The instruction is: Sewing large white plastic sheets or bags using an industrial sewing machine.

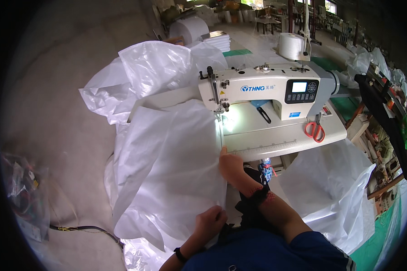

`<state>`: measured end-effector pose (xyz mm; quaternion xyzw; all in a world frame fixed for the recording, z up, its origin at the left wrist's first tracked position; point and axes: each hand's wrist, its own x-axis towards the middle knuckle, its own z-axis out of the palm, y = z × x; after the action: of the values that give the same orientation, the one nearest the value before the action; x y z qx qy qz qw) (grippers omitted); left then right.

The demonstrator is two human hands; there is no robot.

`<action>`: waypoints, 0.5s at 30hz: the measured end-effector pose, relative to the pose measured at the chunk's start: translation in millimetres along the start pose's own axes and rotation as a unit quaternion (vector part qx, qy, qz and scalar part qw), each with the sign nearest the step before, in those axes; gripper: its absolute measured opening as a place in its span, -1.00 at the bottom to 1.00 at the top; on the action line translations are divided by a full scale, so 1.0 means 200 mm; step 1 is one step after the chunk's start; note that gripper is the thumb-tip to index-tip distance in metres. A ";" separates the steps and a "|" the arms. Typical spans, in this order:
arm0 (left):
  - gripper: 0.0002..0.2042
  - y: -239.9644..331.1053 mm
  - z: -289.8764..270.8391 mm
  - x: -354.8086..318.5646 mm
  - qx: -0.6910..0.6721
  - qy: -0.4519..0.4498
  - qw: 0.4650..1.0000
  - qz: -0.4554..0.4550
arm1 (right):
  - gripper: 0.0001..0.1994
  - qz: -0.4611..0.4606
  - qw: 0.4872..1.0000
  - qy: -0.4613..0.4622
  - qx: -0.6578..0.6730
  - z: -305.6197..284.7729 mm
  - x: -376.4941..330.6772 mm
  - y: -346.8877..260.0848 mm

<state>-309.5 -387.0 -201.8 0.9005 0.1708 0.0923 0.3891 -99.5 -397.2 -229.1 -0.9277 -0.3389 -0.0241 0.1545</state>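
Observation:
A large sheet of translucent white plastic film (167,162) lies over the left part of a sewing table (276,137) and hangs off its front. My right hand (233,169) grips the film's right edge near the table's front, just below the needle of a white sewing machine (262,90). My left hand (209,222) pinches the same edge lower down, close to my body. The edge runs taut between both hands toward the lit needle area (222,113).
Red-handled scissors (314,131) lie on the table at the right. More crumpled white film (153,67) is piled behind the machine, and another heap (339,194) on the floor at the right. A thread cone (291,45) stands behind. A black cable (77,228) crosses the floor.

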 end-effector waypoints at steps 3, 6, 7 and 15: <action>-0.87 -0.01 0.03 0.08 0.018 0.019 1.000 0.014 | -0.47 0.012 0.999 0.014 0.051 0.00 0.00 0.01; -0.89 -0.02 0.05 0.16 0.027 0.052 0.998 0.019 | -0.46 0.018 0.997 0.010 0.070 0.00 0.01 0.01; -0.89 -0.03 0.05 0.19 0.025 0.056 0.998 0.013 | -0.46 0.009 0.997 0.013 0.080 0.00 0.01 0.01; -0.87 -0.06 0.09 0.40 0.033 0.071 0.997 0.022 | -0.45 0.022 0.994 -0.008 0.102 -0.03 -0.01 0.03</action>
<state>-232.8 -361.3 -220.7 0.9077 0.1806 0.1588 0.3439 -96.8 -404.4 -224.3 -0.9144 -0.3207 0.0216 0.2463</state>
